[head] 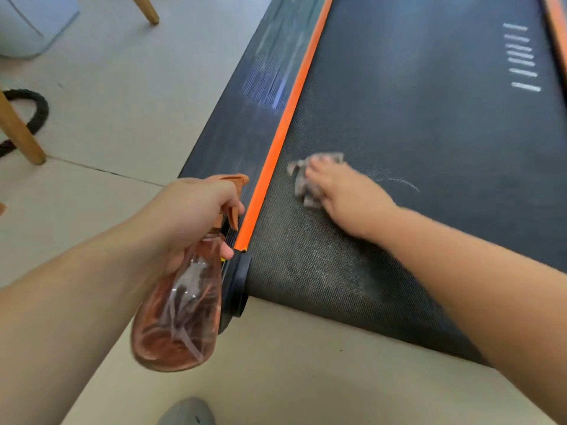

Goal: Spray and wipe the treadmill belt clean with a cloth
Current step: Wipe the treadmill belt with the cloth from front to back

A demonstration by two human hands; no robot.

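The black treadmill belt [414, 118] runs from the near edge toward the far right, with an orange side strip [285, 127] along its left. My right hand [343, 194] presses a crumpled grey cloth [302, 179] flat on the belt near the orange strip. My left hand [196, 210] grips a clear orange-tinted spray bottle [181, 302] by its neck, a finger on the orange trigger, the nozzle pointing at the strip. Pale damp smears show on the belt near the cloth and by the near edge.
Beige floor tiles [122, 102] lie to the left and in front. A wooden chair leg [18, 130] and a black rope loop [33, 108] stand at far left. Another wooden leg [147, 9] is at the top. A grey shoe tip [187, 412] shows at the bottom.
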